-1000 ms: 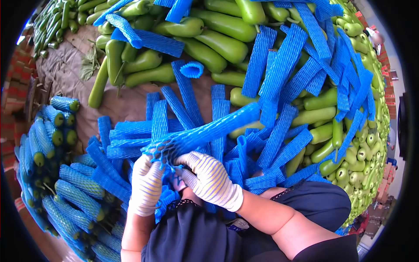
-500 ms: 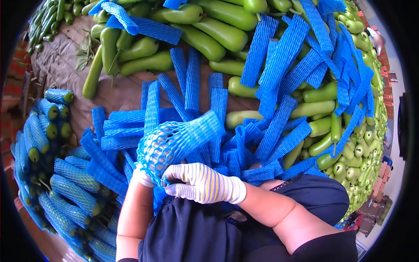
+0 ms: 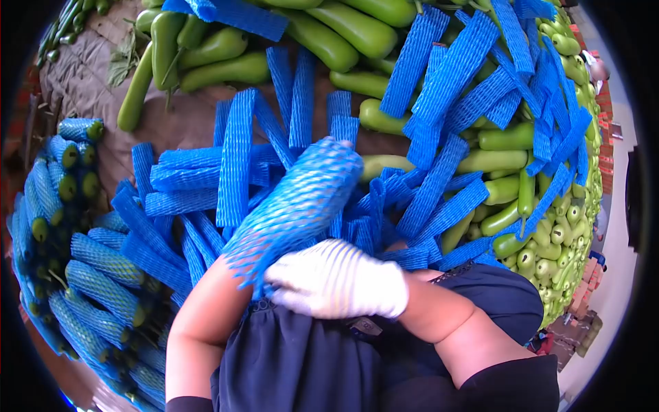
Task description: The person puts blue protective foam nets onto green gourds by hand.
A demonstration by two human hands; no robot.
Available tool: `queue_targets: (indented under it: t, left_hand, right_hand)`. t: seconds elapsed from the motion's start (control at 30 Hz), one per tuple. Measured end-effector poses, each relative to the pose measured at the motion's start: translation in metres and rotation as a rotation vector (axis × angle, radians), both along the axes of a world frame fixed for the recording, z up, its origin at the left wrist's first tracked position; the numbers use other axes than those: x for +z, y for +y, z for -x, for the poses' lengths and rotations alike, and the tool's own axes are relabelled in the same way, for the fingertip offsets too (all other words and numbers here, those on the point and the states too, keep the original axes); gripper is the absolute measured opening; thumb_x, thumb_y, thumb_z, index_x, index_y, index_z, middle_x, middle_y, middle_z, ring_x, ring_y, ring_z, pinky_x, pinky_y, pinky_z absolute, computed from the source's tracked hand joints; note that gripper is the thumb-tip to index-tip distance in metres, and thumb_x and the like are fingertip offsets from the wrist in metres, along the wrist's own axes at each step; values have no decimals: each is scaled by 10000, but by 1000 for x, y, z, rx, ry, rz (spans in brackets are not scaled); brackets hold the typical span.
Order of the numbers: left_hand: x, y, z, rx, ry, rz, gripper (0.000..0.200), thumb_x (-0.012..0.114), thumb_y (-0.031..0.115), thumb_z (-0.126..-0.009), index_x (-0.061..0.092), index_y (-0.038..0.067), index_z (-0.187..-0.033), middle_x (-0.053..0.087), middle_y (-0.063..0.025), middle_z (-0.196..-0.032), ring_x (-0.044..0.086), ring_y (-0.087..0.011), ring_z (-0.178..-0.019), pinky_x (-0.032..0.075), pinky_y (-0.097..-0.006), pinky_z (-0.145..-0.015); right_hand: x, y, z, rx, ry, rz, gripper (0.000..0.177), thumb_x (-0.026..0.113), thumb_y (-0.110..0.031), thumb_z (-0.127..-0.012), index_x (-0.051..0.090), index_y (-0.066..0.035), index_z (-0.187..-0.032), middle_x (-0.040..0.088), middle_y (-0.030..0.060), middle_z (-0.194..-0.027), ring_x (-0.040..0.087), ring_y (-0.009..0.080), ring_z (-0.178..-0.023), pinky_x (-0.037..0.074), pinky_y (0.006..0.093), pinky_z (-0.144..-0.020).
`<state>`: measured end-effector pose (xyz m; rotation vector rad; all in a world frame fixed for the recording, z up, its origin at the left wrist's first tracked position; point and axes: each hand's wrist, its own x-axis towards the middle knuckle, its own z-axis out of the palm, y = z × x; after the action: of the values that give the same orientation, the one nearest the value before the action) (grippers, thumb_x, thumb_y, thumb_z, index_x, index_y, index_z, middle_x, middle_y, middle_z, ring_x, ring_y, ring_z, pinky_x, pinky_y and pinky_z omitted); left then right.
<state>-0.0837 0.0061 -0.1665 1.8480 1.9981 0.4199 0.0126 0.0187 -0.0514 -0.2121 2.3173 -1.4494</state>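
A blue foam net sleeve (image 3: 292, 199) is stretched over my left hand (image 3: 345, 145) and down to the wrist. Pale glove fabric shows through the mesh, and fingertips seem to peek out at the upper end; how the fingers are held is hidden. My right hand (image 3: 336, 280), in a white striped glove, is closed on the sleeve's lower edge by my left wrist and is slightly blurred. Loose flat blue net sleeves (image 3: 237, 158) lie just beyond my hands, close to the covered left hand.
Long green bottle gourds (image 3: 350, 27) are heaped at the far side, and more gourds (image 3: 542, 261) pile up at the right. Gourds in blue nets (image 3: 106, 285) are stacked at the left. A brown cloth (image 3: 89, 103) lies underneath, with a wilted leaf (image 3: 123, 60).
The sleeve has been drawn down over my left hand to the wrist, and that hand now points up and right. My right hand stays at its lower edge. The view has shifted slightly.
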Motion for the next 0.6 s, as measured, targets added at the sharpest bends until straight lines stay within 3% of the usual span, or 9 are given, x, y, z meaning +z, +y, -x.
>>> queue_targets:
  t: [0.03,0.1,0.17,0.23,0.3,0.4,0.6]
  left_hand:
    - [-2,-4,-2,-19,14,15,470,655,144,-786,585,46,-1241,599,-173,-1220,546,-325,-1171,414,-410,-1014]
    - [-50,-26,-28,94,18,-410,351,589,137,-821,622,46,-1158,598,-191,-1220,554,-324,-1167,418,-464,-995]
    - [-55,-34,-27,-34,-112,185,338,513,163,-874,623,27,-1164,555,-206,-1280,456,-387,-1269,326,-545,-1078]
    - [-54,-51,-26,-8,-42,109,360,507,168,-881,605,28,-1198,530,-204,-1318,398,-404,-1321,273,-551,-1120]
    - [-55,-58,-28,29,-67,104,365,499,165,-886,594,24,-1209,526,-208,-1323,392,-407,-1327,265,-555,-1123]
    - [-58,-67,-26,81,-100,92,378,480,156,-899,567,24,-1242,516,-212,-1335,384,-415,-1336,249,-561,-1130]
    - [-50,-63,-25,123,-140,71,393,448,143,-924,527,38,-1295,517,-209,-1336,409,-434,-1313,249,-554,-1131]
  right_hand:
    - [4,21,2,30,-63,-26,253,583,-270,-896,644,-55,-1015,669,138,-931,649,355,-835,524,414,-752]
    - [-8,63,0,-273,50,16,180,568,-204,-880,656,-50,-911,680,165,-823,657,363,-843,513,457,-773]
    - [-28,96,1,-631,-54,-152,177,549,-159,-885,656,-61,-988,676,172,-864,662,351,-864,518,451,-789]
    - [-103,148,-15,-463,17,-725,268,607,-179,-859,626,-68,-1102,668,172,-1014,658,338,-946,517,436,-843]
    - [-135,171,-25,-88,-343,-1049,453,701,-239,-785,580,-69,-1188,628,161,-1152,624,326,-1063,499,427,-911]
    - [-155,177,-30,-24,-388,-1003,577,782,-279,-684,575,-59,-1176,602,153,-1197,589,321,-1126,480,429,-947]
    - [-140,165,-15,128,-393,-1065,620,815,-312,-631,584,-49,-1143,601,159,-1156,590,308,-1105,477,409,-936]
